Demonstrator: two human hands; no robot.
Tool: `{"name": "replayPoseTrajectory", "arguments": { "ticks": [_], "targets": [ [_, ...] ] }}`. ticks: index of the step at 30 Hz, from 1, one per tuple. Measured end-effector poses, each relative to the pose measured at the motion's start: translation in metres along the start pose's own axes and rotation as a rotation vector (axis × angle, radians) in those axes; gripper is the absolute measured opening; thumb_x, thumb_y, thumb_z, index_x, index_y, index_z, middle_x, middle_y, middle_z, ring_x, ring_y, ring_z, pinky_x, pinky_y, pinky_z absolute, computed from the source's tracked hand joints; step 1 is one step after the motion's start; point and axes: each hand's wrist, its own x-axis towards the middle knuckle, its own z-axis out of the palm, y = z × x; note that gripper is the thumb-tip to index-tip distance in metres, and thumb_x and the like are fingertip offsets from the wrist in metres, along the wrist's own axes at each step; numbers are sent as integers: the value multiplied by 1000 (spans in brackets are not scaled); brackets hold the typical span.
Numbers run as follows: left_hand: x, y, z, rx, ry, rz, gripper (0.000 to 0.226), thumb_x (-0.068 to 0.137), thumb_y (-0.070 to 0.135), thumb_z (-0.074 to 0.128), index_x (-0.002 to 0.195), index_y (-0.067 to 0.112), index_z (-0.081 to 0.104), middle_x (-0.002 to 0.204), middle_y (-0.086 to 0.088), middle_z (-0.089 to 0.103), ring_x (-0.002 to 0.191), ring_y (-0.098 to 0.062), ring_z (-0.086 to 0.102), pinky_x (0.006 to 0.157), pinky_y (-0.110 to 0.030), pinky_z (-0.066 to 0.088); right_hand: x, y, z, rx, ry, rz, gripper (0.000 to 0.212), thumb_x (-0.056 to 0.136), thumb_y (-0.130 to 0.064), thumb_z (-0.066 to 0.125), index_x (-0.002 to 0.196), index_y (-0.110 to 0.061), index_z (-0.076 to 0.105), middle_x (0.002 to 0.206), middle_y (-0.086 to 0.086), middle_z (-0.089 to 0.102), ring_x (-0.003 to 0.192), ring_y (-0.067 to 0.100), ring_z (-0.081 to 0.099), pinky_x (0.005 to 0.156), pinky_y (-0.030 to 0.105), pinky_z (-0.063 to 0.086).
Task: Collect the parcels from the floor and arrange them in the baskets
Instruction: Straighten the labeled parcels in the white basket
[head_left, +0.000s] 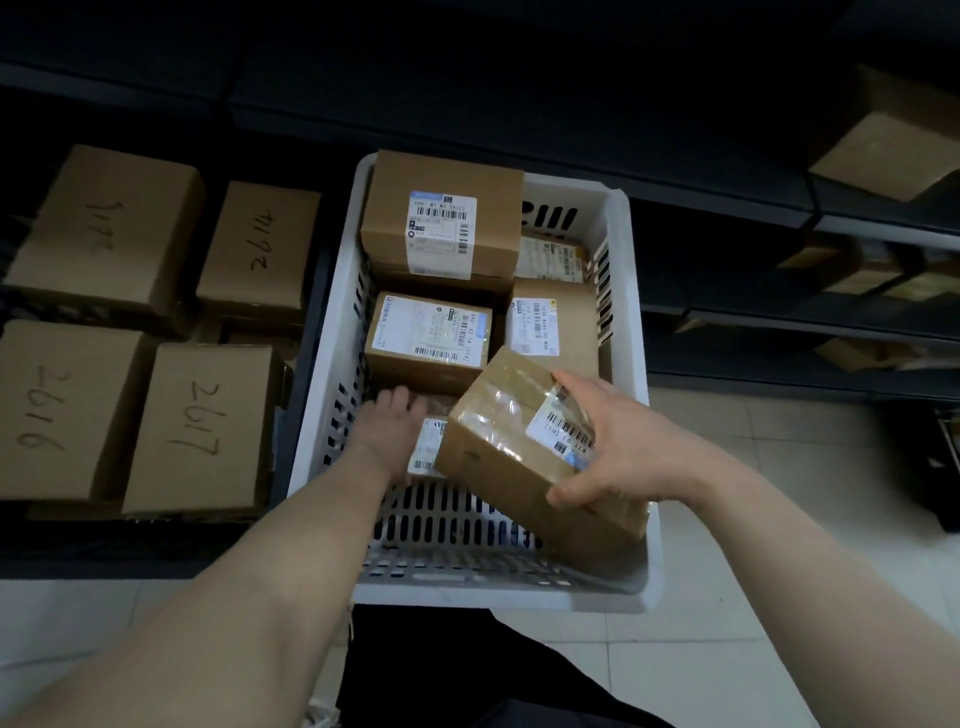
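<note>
A taped parcel (524, 447) is sitting tilted over the lower right part of the white basket (332, 374), at centre frame. The right hand (631, 441) is gripping it from the right side: fingers are curling over the upper edge beside the barcode label, and the thumb is pressing the lower face, so the hand is clamped on the parcel. The parcel's lower corner is overlapping the basket's near slotted wall.

The left hand (389, 431) is reaching into the basket just left of the held parcel, palm down, fingers spread flat on a labelled parcel (428, 449) lying low in the basket; it is not gripping anything.

Further up in the basket, three more labelled boxes are resting: a middle box (428, 338), a right box (553, 325), and a large top box (441, 215) stacked higher.

At the left of the frame, four numbered cartons (202, 431) are sitting side by side. Dark shelving (779, 249) is running along the upper right. The tiled floor (727, 649) is showing at lower right.
</note>
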Motion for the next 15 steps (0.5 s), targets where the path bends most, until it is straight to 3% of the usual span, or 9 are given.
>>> {"name": "replayPoseTrajectory", "arguments": {
  "ticks": [4, 8, 12, 15],
  "targets": [
    [-11, -12, -11, -278, -114, -65, 73, 77, 18, 77, 138, 12, 38, 133, -15, 44, 119, -31, 49, 96, -38, 47, 11, -9, 11, -136, -107, -51, 129, 61, -37, 87, 155, -32, -2, 156, -8, 21, 138, 18, 28, 115, 44, 30],
    [-22, -16, -31, -561, -60, -166, 31, 94, 5, 49, 125, 4, 54, 121, -14, 58, 106, -29, 58, 84, -34, 47, 25, -16, 28, -235, -186, -96, 129, 63, -37, 87, 155, -32, -3, 161, -5, 12, 146, 23, 17, 120, 41, 17],
    [-36, -21, -50, -776, -28, -286, 36, 99, 10, 39, 132, 7, 50, 127, -12, 56, 107, -26, 56, 80, -30, 46, 37, -23, 46, -267, -269, -136, 126, 65, -33, 87, 156, -31, -1, 163, -3, 10, 148, 25, 12, 120, 41, 15],
    [-46, -24, -58, -843, -15, -330, 39, 99, 11, 40, 136, 8, 49, 133, -12, 53, 112, -26, 55, 88, -31, 48, 54, -27, 58, -305, -283, -150, 127, 63, -35, 87, 156, -29, 0, 161, 0, 14, 147, 28, 15, 120, 43, 17]
  ]
}}
